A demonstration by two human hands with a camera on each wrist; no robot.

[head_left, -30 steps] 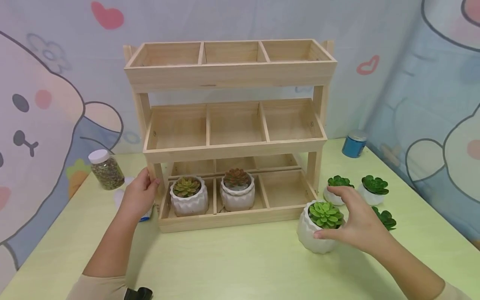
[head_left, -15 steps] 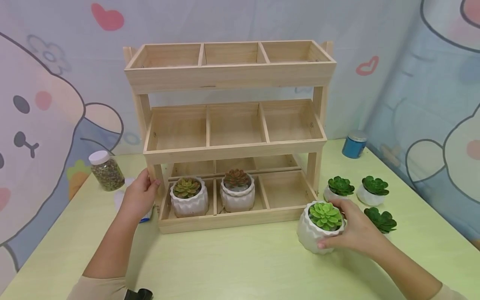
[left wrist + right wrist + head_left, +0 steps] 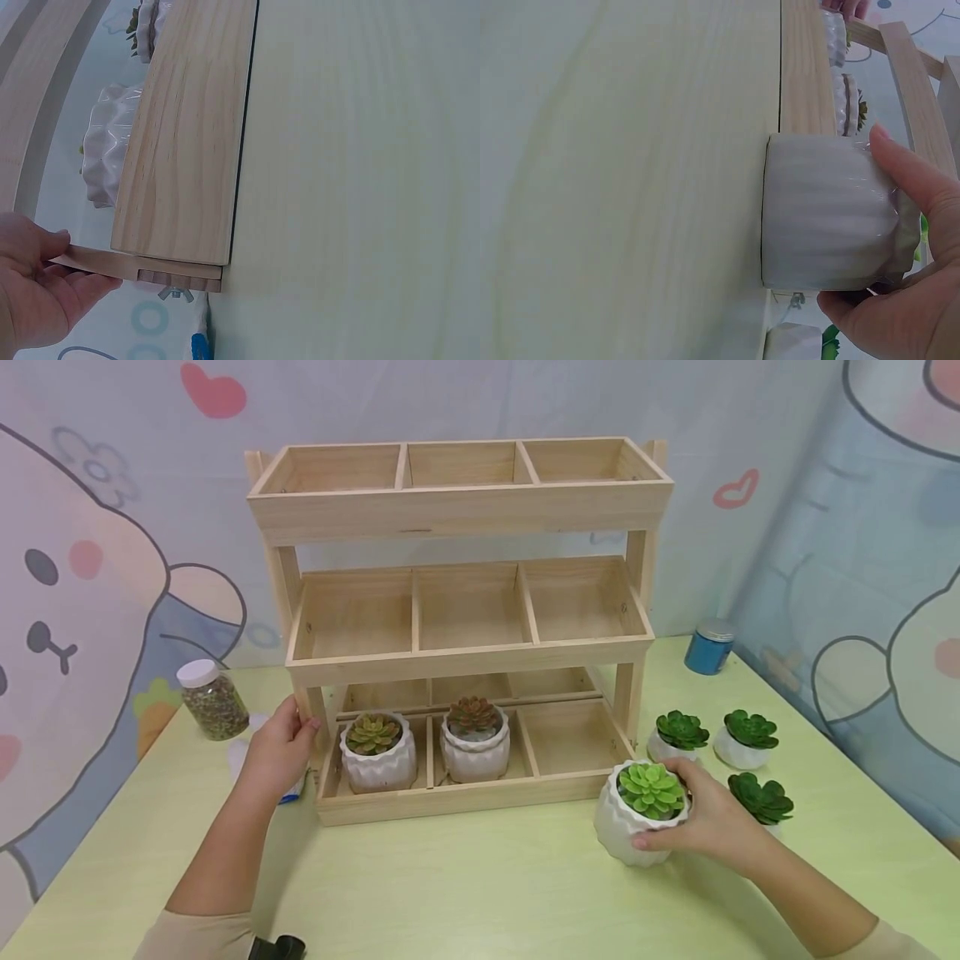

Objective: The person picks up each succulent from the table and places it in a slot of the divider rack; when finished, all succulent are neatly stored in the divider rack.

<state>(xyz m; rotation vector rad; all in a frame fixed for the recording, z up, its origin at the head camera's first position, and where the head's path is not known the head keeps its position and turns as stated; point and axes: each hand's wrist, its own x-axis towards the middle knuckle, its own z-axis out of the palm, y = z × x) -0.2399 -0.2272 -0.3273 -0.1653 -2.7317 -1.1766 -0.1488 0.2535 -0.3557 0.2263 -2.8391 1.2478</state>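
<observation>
A bright green potted succulent [image 3: 626, 828] in a white wavy-rimmed pot stands on the table by the shelf's front right corner. My right hand [image 3: 708, 827] grips this pot from the right, thumb in front and fingers behind. Up close in the right wrist view, the white pot [image 3: 829, 214] sits between thumb and fingers. At the other end, my left hand [image 3: 277, 756] holds the left post of the three-tier wooden shelf [image 3: 461, 514]. In the left wrist view, its thumb and fingers pinch the wooden post [image 3: 97, 261].
Two potted succulents, a yellow-green one [image 3: 378, 768] and a reddish one [image 3: 474, 758], occupy the bottom tier's left and middle compartments. Three small dark green succulents [image 3: 742, 752] stand at right, before a blue jar [image 3: 708, 649]. A white-capped jar of granules [image 3: 216, 708] stands at left.
My right hand has closed in on the bright green potted succulent, its thumb and fingers now against the pot. The left hand has stayed on the shelf post.
</observation>
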